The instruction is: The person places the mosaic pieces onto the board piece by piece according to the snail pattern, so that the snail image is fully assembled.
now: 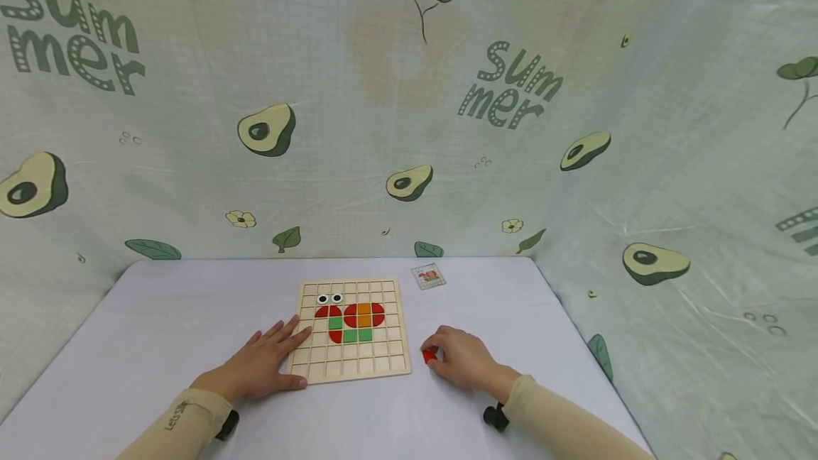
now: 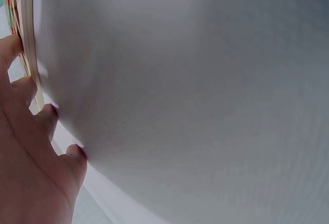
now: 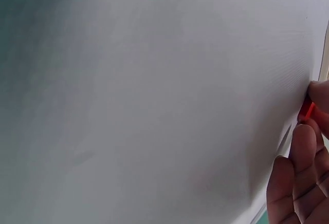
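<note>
A wooden grid board (image 1: 345, 368) lies on the table, bearing red, green and orange tiles (image 1: 364, 315) and two round eye pieces (image 1: 329, 299) that form a picture. My left hand (image 1: 258, 364) rests at the board's left edge with fingers spread, a few fingertips over its rim; the left wrist view shows the fingers against the board's side (image 2: 28, 34). To the right of the board, my right hand (image 1: 463, 358) pinches a small red tile (image 1: 429, 356) between thumb and fingers. In the right wrist view the red tile (image 3: 306, 109) shows between the fingertips, close over the table.
A small picture card (image 1: 428, 275) with a similar coloured pattern lies behind the board, to the right. A printed cloth (image 1: 345, 91) hangs behind the white table (image 1: 505, 304) and along its sides. Dark wrist cameras (image 1: 495, 417) sit at both wrists.
</note>
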Action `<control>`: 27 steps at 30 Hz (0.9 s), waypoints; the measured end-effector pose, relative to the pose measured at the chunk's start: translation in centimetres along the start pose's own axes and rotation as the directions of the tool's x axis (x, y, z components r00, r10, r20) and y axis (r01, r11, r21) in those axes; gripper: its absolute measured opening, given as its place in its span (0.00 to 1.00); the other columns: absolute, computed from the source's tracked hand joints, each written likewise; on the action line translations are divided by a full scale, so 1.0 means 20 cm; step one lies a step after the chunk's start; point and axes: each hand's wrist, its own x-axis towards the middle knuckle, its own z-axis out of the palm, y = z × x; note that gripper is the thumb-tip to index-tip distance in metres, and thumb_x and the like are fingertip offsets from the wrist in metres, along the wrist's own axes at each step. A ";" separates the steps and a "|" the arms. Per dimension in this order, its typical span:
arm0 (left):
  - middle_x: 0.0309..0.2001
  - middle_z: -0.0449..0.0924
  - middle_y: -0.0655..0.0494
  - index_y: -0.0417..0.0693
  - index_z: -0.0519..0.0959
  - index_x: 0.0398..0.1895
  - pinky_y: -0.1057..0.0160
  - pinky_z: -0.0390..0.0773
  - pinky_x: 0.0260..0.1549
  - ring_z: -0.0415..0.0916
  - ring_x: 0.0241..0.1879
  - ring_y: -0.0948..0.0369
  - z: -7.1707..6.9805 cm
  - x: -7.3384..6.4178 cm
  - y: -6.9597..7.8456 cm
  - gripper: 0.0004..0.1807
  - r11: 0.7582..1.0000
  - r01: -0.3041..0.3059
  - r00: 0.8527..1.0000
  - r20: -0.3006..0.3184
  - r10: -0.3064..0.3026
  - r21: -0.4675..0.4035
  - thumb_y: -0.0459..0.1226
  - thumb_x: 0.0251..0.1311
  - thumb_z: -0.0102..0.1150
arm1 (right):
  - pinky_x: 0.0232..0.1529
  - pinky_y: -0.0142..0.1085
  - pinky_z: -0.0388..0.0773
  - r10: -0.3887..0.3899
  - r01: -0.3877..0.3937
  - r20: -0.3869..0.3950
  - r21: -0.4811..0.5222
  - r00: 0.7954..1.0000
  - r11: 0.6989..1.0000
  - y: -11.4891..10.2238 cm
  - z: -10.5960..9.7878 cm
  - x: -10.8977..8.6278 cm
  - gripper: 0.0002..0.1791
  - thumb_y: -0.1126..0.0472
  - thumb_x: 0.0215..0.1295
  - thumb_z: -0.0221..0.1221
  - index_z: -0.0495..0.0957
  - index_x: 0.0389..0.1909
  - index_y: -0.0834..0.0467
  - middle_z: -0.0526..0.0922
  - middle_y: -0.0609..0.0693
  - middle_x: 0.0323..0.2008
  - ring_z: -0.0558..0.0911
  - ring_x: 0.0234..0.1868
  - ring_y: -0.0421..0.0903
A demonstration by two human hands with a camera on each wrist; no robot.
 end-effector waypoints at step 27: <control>0.77 0.51 0.41 0.52 0.64 0.75 0.28 0.46 0.65 0.48 0.73 0.34 -0.02 -0.01 0.01 0.56 1.000 0.004 1.000 0.003 -0.004 -0.019 0.69 0.45 0.66 | 0.32 0.33 0.76 -0.010 0.009 -0.026 -0.050 1.000 0.999 0.02 -0.06 0.03 0.11 0.56 0.59 0.69 0.87 0.43 0.48 0.79 0.37 0.34 0.73 0.30 0.35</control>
